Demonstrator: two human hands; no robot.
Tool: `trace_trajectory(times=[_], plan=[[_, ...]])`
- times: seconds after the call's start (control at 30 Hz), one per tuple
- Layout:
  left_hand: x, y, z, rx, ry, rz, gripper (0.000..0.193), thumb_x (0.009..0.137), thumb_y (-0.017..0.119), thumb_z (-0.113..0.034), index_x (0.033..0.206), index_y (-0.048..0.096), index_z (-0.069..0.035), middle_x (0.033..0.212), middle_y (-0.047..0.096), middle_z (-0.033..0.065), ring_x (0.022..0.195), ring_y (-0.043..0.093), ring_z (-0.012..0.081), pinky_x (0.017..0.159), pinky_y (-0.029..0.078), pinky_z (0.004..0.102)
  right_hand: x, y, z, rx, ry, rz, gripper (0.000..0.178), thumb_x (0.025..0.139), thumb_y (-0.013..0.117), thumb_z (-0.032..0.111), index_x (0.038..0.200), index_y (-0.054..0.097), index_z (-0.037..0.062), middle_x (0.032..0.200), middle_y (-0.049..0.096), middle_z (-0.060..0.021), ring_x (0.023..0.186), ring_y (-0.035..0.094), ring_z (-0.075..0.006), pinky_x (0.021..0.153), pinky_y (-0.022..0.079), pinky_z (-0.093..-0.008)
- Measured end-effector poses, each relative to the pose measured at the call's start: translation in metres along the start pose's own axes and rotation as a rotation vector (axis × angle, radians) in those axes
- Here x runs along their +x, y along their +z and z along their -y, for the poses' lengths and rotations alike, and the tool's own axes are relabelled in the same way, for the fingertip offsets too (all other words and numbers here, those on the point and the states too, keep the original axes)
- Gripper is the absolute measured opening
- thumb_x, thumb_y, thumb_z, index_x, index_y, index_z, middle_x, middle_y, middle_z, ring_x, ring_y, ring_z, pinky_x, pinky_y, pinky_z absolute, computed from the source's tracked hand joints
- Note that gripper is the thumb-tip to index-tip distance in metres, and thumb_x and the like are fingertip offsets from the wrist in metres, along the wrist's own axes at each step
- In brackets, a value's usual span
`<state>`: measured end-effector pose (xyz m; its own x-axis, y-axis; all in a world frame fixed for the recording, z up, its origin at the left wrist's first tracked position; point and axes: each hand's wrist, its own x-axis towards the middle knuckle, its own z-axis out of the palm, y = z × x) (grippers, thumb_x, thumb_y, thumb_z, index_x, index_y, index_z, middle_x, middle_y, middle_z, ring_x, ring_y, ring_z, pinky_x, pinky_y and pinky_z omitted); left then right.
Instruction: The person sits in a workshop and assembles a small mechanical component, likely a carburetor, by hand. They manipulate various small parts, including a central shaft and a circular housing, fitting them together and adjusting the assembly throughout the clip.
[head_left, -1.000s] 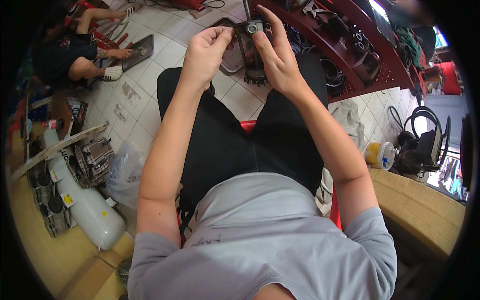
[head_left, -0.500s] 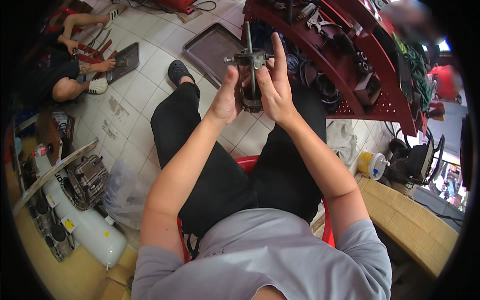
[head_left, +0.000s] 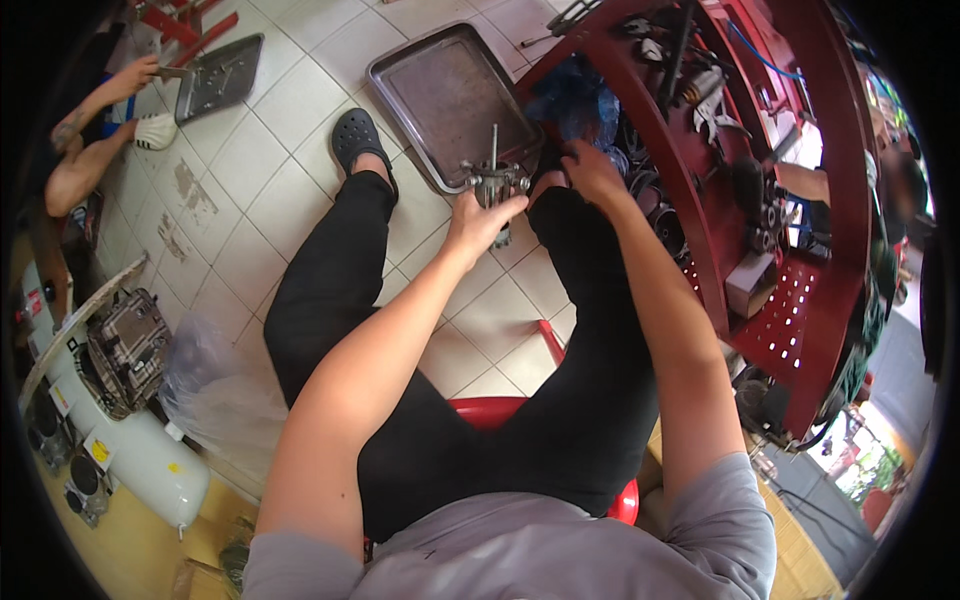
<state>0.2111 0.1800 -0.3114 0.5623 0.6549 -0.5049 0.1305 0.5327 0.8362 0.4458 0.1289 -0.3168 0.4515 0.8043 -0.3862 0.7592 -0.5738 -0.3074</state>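
Note:
My left hand is closed round a cylindrical metal part, held upright between my knees just off the tray's near edge. A thin rod sticks up from its top, and bolt-like ends stand out at its sides. The hand hides much of its body. My right hand is down by my right trouser leg and foot, next to the red shelf. Its fingers bend downward and their tips are out of sight, so whether it holds anything cannot be made out.
A metal tray lies on the tiled floor ahead. The red shelf on the right carries tools and parts, with blue plastic beside it. Far left, another person's hand works by a smaller tray. A white cylinder lies at left.
My right hand has left the metal part and moved right and down beside my leg. The left hand keeps the part and has lowered it. The view has shifted.

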Motion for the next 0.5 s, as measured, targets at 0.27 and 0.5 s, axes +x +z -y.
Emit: trace_trajectory(times=[0.27,0.5], plan=[[0.008,-0.019,0.046,0.306,-0.069,-0.055,0.024,0.079,0.074,-0.029,0.084,0.07,-0.005,0.066,0.067,0.0096,0.062,0.065,0.0275,0.063,0.05,0.0403,0.096,0.131,0.038,-0.075,-0.164,0.26,0.028,0.086,0.066,0.029,0.107,0.065,0.0102,0.103,0.071,-0.0139,0.104,0.065,-0.0333,0.09,0.044,-0.0522],[0.01,-0.029,0.048,0.166,-0.258,-0.277,0.018,0.079,0.073,-0.02,0.082,0.067,-0.003,0.063,0.064,0.0051,0.057,0.059,0.0162,0.058,0.047,0.0342,0.114,0.219,0.044,-0.227,-0.194,0.317,0.027,0.083,0.069,0.03,0.101,0.064,0.0108,0.098,0.071,-0.0123,0.098,0.067,-0.0325,0.091,0.042,-0.0536]])
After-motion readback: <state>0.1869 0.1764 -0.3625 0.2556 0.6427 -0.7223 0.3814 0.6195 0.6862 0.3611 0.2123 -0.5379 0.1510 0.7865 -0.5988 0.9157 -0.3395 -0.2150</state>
